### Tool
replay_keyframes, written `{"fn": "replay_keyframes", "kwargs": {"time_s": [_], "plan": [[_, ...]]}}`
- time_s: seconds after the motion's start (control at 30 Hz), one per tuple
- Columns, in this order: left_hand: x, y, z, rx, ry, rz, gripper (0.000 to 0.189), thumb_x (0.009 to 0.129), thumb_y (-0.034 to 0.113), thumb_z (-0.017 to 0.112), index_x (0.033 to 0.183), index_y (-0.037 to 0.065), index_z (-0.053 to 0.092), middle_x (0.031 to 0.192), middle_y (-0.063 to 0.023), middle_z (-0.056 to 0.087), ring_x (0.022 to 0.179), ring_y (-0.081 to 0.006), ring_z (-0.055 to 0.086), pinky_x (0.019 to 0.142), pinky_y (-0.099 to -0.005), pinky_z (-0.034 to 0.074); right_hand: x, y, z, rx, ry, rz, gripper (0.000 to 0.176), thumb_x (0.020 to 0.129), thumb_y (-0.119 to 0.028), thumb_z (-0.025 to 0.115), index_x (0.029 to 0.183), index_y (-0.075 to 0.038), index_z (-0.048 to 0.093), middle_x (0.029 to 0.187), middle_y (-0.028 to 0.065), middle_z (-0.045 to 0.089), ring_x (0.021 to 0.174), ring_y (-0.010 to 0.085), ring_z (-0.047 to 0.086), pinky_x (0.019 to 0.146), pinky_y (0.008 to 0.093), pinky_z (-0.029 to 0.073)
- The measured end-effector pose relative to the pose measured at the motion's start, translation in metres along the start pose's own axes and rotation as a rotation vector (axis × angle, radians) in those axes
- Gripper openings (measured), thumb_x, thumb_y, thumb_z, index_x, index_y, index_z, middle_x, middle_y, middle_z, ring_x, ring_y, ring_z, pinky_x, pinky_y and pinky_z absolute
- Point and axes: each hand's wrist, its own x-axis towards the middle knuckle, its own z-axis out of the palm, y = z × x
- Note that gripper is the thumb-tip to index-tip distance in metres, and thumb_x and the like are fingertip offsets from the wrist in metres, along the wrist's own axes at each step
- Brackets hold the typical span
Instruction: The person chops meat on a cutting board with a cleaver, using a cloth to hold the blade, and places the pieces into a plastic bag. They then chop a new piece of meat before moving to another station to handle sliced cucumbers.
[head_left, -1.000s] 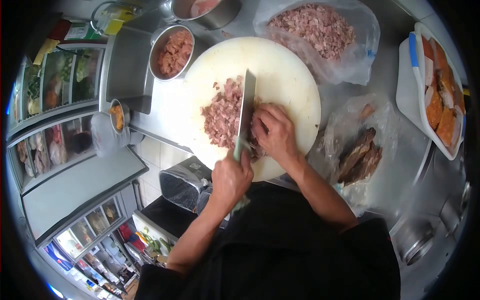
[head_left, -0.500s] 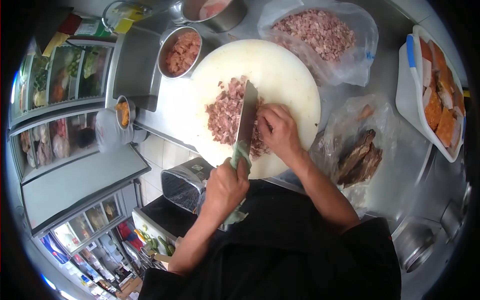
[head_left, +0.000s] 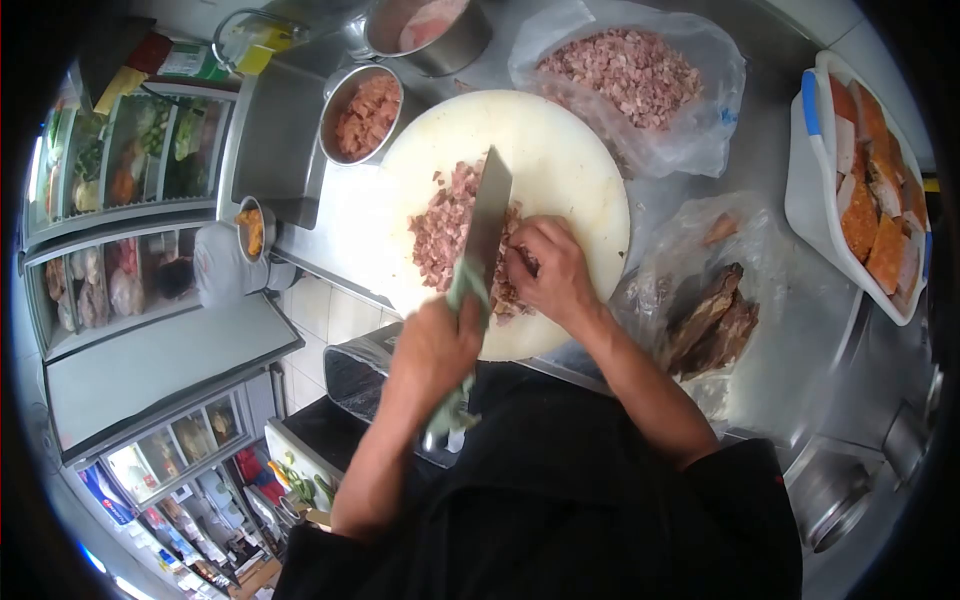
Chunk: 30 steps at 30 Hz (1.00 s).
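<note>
My left hand [head_left: 433, 350] grips a cleaver [head_left: 488, 215] by its handle, which is wrapped in a green cloth [head_left: 467, 290]. The blade points away from me over a round white chopping board [head_left: 590, 180], between two parts of a heap of diced pink meat [head_left: 437, 235]. Most of the dice lie left of the blade. To its right, my right hand [head_left: 553, 270] bends its fingers round the smaller part, close beside the blade. Its fingertips rest on the meat and partly hide it.
Behind the board are a plastic bag of diced meat [head_left: 625, 75] and metal pots of meat [head_left: 365, 115]. At right lie dark dried meat pieces [head_left: 715, 320] on plastic and a white tub [head_left: 815, 190] of roasted slabs. A sink [head_left: 280, 150] and glass-front fridge stand left.
My left hand and the cleaver have shifted slightly left, and the blade has tilted. My right hand stays at the meat with its fingers bent. The view has moved a little.
</note>
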Motion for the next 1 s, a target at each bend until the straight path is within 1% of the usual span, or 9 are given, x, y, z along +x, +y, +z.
{"fn": "replay_keyframes", "kwargs": {"time_s": [0.03,0.13,0.2,0.4,0.5,0.57,0.67,0.87,1.0], "plan": [[-0.019,-0.008,0.014,0.058,0.088,0.060,0.042,0.098,0.030,0.056,0.086,-0.010,0.066,0.078,-0.0386,0.062,0.082,-0.0549,0.063,0.074,-0.0582,0.052,0.000,0.001,0.001,0.001,0.001,0.013,0.015,0.077,0.007,0.067,0.091,0.001,0.066,0.098,0.0155,0.065,0.093,0.0366,0.062,0.082,0.0410,0.053],[-0.018,-0.021,0.043,-0.079,0.063,-0.003,0.037,0.097,0.027,0.056,0.087,-0.007,0.067,0.075,-0.0374,0.062,0.080,-0.0540,0.064,0.073,-0.0583,0.052,-0.001,0.001,0.003,-0.031,-0.053,-0.026,0.014,0.076,0.005,0.068,0.089,0.001,0.066,0.098,0.0163,0.065,0.095,0.0359,0.062,0.084,0.0417,0.053],[0.009,-0.018,0.054,-0.096,0.212,0.093,0.034,0.096,0.025,0.057,0.086,-0.007,0.067,0.073,-0.0365,0.062,0.077,-0.0527,0.065,0.071,-0.0579,0.052,-0.001,0.003,0.003,-0.026,-0.075,-0.024,0.012,0.077,0.003,0.067,0.090,0.003,0.066,0.100,0.0172,0.066,0.097,0.0356,0.061,0.086,0.0417,0.053],[0.093,0.006,0.030,-0.155,0.248,0.195,0.044,0.097,0.028,0.057,0.079,-0.012,0.066,0.070,-0.0357,0.061,0.073,-0.0502,0.066,0.065,-0.0518,0.052,0.000,-0.002,-0.007,-0.060,-0.110,-0.021,0.013,0.079,0.001,0.065,0.092,0.004,0.066,0.103,0.0185,0.065,0.099,0.0362,0.060,0.090,0.0419,0.052],[0.063,0.015,0.001,-0.179,0.180,0.162,0.048,0.097,0.031,0.058,0.081,-0.013,0.065,0.068,-0.0334,0.061,0.071,-0.0470,0.067,0.065,-0.0485,0.050,-0.001,-0.007,-0.007,-0.055,-0.099,0.012,0.012,0.079,0.002,0.066,0.091,0.003,0.066,0.102,0.0173,0.065,0.098,0.0362,0.061,0.088,0.0419,0.053],[0.042,0.013,-0.010,-0.103,0.051,0.077,0.047,0.097,0.028,0.055,0.079,-0.014,0.065,0.075,-0.0399,0.059,0.082,-0.0542,0.064,0.069,-0.0541,0.051,-0.001,-0.004,-0.005,-0.057,-0.126,0.015,0.010,0.079,0.002,0.066,0.090,0.002,0.066,0.100,0.0163,0.065,0.097,0.0360,0.061,0.086,0.0418,0.053],[0.011,0.002,-0.008,-0.104,-0.033,-0.017,0.044,0.098,0.028,0.056,0.083,-0.012,0.065,0.076,-0.0391,0.059,0.083,-0.0544,0.063,0.069,-0.0557,0.051,-0.003,-0.004,-0.002,0.011,-0.088,0.045,0.008,0.079,0.003,0.067,0.086,0.001,0.066,0.097,0.0142,0.065,0.095,0.0345,0.061,0.084,0.0419,0.053],[-0.017,-0.016,0.029,-0.160,0.022,-0.028,0.030,0.098,0.022,0.057,0.091,-0.006,0.064,0.073,-0.0350,0.062,0.076,-0.0540,0.064,0.064,-0.0565,0.052,0.001,-0.004,-0.002,-0.021,-0.114,0.040,0.011,0.074,0.008,0.071,0.082,0.001,0.067,0.093,0.0136,0.067,0.092,0.0331,0.064,0.080,0.0402,0.054],[0.030,-0.007,0.049,-0.181,0.176,0.092,0.032,0.097,0.024,0.058,0.093,-0.006,0.064,0.069,-0.0346,0.061,0.071,-0.0537,0.063,0.065,-0.0572,0.051,0.000,-0.001,-0.001,-0.046,-0.104,0.019,0.013,0.074,0.008,0.070,0.085,0.002,0.067,0.095,0.0147,0.067,0.094,0.0342,0.063,0.082,0.0411,0.054]]}}
